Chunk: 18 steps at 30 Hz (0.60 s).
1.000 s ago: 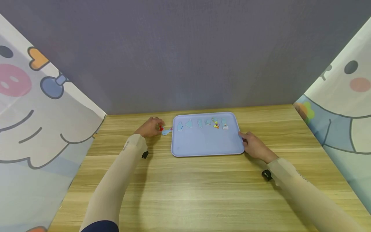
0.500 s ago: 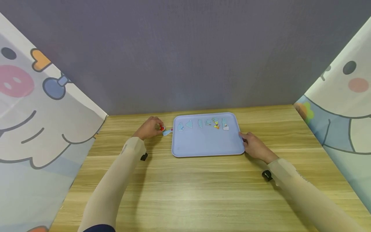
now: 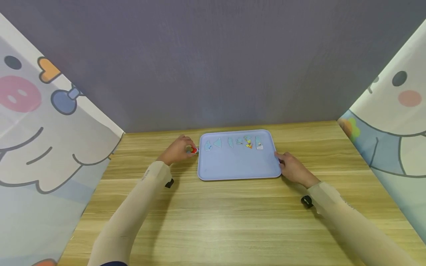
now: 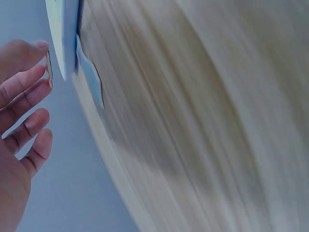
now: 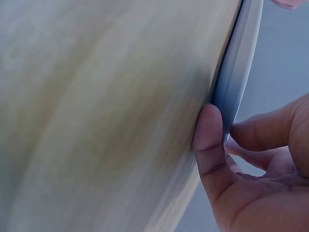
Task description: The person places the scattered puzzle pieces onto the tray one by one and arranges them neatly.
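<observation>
My left hand (image 3: 179,149) pinches a small flat puzzle piece (image 3: 194,150) with red on it, just off the tray's left edge. In the left wrist view that puzzle piece (image 4: 49,70) appears edge-on between thumb and fingertips, above the table. A second piece, light blue (image 4: 91,72), lies on the wood beside the tray; the head view mostly hides it behind the hand. The pale blue tray (image 3: 237,162) holds a row of several light blue pieces along its far side. At its right edge my right hand (image 3: 293,168) grips the rim (image 5: 236,72) between thumb and fingers.
A wood-grain table (image 3: 213,221) lies under everything. Behind it rises a grey wall (image 3: 213,66). Cartoon-printed panels, the left panel (image 3: 43,147) and the right panel (image 3: 392,140), stand at both sides.
My left hand has moved right toward the tray with the red-marked puzzle piece, now covering most of the blue piece on the table. My right hand stays at the tray's rim.
</observation>
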{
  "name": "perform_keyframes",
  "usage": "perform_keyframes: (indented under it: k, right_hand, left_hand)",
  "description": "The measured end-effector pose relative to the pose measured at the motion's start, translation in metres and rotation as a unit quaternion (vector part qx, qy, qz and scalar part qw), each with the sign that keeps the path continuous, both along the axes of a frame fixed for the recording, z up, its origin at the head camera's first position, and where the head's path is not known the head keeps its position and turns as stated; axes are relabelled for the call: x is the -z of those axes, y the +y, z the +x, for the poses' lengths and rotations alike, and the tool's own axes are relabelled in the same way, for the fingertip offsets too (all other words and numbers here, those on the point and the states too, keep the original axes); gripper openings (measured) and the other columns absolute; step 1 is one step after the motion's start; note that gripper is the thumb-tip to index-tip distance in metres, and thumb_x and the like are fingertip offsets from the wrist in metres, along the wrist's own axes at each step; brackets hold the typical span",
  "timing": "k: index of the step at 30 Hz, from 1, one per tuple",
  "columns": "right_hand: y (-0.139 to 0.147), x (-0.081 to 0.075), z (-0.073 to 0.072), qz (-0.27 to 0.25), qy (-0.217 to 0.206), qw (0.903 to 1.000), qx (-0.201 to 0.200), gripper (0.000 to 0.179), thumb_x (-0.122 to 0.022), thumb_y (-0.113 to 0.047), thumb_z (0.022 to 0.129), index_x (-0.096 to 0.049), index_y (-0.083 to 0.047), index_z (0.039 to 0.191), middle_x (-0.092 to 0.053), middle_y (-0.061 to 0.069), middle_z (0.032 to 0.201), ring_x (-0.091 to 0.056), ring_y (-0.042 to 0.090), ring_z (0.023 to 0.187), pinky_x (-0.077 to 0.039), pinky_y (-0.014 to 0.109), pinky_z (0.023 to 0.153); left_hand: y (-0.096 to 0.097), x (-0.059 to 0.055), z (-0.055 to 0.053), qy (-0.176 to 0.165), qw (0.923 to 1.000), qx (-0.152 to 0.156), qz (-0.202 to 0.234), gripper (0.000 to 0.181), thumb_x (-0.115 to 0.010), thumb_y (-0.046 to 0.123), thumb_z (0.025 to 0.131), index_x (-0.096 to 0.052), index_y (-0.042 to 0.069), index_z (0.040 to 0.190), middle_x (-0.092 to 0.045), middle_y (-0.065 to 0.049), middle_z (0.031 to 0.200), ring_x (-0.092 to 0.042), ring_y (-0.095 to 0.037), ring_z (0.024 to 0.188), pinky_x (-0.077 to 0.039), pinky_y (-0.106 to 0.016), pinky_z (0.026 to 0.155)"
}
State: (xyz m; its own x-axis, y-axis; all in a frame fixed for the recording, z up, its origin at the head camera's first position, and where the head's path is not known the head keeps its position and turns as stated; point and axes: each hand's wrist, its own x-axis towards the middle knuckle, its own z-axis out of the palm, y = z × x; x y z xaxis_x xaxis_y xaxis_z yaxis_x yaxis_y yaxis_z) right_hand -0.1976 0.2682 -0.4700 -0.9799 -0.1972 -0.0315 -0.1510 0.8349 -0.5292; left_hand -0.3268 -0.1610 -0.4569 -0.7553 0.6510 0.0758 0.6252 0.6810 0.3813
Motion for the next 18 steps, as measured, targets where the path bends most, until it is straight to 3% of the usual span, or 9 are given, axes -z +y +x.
perform_keyframes:
  k: [6, 10, 18]
  right_hand:
    - [0.0, 0.0, 0.0, 0.003, 0.0, 1.0, -0.001, 0.046, -0.05, 0.004, 0.09, -0.04, 0.015, 0.134, -0.052, 0.02, 0.09, -0.048, 0.026, 0.072, -0.043, 0.039, 0.066]
    - [0.0, 0.0, 0.0, 0.002, 0.002, 1.0, -0.002, 0.045, -0.05, 0.005, 0.09, -0.04, 0.015, 0.133, -0.052, 0.02, 0.09, -0.048, 0.025, 0.072, -0.043, 0.039, 0.066]
    - [0.0, 0.0, 0.0, -0.002, 0.004, 1.0, -0.004, 0.046, -0.05, 0.006, 0.089, -0.04, 0.016, 0.133, -0.052, 0.02, 0.09, -0.048, 0.025, 0.072, -0.043, 0.038, 0.065]
  left_hand:
    - [0.016, 0.005, 0.005, 0.033, 0.9989, 0.034, 0.001, 0.011, -0.077, 0.015, 0.079, -0.071, 0.012, 0.087, -0.061, 0.003, 0.091, -0.047, -0.019, 0.088, -0.042, -0.033, 0.08]
    - [0.026, 0.009, 0.011, 0.032, 0.9979, 0.056, -0.003, 0.013, -0.078, 0.017, 0.078, -0.071, 0.013, 0.087, -0.062, 0.004, 0.091, -0.048, -0.02, 0.087, -0.04, -0.031, 0.081]
    - [0.042, 0.015, 0.014, 0.05, 0.993, 0.106, -0.015, 0.014, -0.078, 0.015, 0.077, -0.072, 0.011, 0.089, -0.065, 0.002, 0.091, -0.055, -0.019, 0.088, -0.034, -0.035, 0.094]
